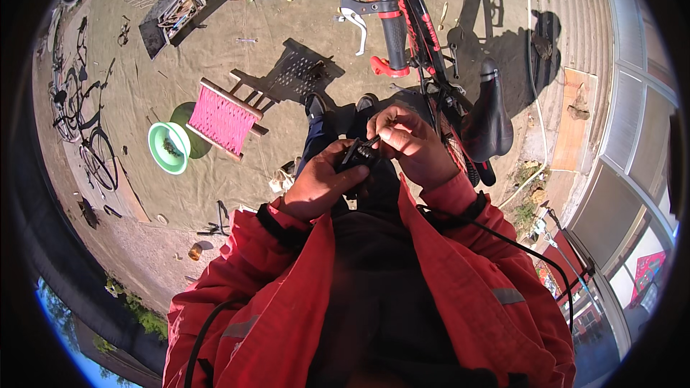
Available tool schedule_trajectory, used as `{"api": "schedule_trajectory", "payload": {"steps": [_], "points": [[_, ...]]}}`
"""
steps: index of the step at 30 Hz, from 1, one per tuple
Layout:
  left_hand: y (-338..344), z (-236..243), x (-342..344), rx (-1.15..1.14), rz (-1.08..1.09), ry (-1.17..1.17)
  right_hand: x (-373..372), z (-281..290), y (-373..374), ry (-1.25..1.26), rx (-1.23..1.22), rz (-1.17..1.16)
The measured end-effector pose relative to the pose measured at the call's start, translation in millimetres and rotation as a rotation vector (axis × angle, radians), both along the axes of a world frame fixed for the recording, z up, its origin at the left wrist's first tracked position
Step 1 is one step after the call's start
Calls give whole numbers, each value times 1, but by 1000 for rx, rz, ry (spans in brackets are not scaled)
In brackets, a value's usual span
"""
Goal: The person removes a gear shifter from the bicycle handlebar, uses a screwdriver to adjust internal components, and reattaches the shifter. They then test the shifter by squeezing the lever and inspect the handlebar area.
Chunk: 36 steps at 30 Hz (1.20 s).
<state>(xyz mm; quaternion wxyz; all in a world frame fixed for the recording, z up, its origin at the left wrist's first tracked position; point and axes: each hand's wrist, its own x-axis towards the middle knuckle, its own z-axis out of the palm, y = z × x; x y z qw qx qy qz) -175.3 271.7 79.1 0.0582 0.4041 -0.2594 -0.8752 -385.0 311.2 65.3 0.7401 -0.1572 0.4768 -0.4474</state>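
- Small black part [357, 152] held up at chest height, just left of the saddle [487, 115], over the shoes.
- Left hand [316, 185] wrapped under the part, fingers closed round it; cradling, steady.
- Right hand [410, 140] above it, thumb and forefinger pressed together at the part's upper end; whether pinching the part itself or a thin cable coming off it, cannot tell.
- Judged best handling: keep left hand as the fixed anchor, let right fingertips do the fine work; hold close to the body, out of own shadow; mind the black cable trailing right of the saddle, a snag risk.
- Saddle belongs to a red-and-black bike [406, 14], frame running up and away from it, brake lever [357, 18] upper left of it.
- Containers: green basin [169, 147] far left of the saddle, on the ground, a little dark debris inside, mostly bare bottom.
- Open toolbox [176, 8] far upper left of the saddle; jumbled contents, too small to name.
- Pink woven stool [224, 118] between basin and saddle.
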Motion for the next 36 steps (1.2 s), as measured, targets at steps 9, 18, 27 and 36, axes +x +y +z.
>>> {"api": "schedule_trajectory", "payload": {"steps": [9,18,27,36], "points": [[10,-20,8,29,114,92,-1,3,-1,150,-207,242],[0,-4,4,-105,4,54,8,4,-3,564,-507,297],[2,-13,11,-45,1,82,1,1,4,428,-388,281],[6,-12,12,-22,-31,92,9,-1,7,258,-61,84]]}}
